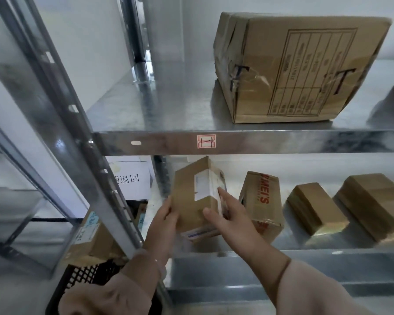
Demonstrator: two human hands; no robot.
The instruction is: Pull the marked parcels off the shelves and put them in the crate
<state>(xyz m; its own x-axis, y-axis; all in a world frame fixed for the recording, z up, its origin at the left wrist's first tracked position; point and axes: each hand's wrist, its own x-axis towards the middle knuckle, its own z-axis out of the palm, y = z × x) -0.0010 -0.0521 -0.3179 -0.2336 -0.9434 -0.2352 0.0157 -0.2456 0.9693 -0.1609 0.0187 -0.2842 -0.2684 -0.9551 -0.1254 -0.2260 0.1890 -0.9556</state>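
The metal shelves (282,142) fill most of what I see. On the upper one stands the big carton (300,67) with a hand-drawn T on two faces; if that is the mark I am after, it is yet to come down.

Down at my left, outside the upright, is the black crate (87,276). At least one labelled box (93,242) already lies in it, so I judge the job begun but far from finished.

On the lower shelf (328,253) three more wait to the right: a box with red lettering (263,205), then two flat brown packs (314,208) (378,203). I cannot see any mark on those.

The parcel (191,201) in hand is a small brown one with a white label, tilted, at the left end of that lower shelf near its front lip. Whether its bottom touches the shelf I cannot tell.

My left hand (162,226) grips its left edge, fingers hidden behind it. My right hand (230,219) holds the opposite corner, thumb pressed on the front face and fingers laid up the right side. So the parcel sits clamped between both hands, with the crate below and to the left of it.

A small red-and-white sticker (206,141) marks the upper shelf's edge.
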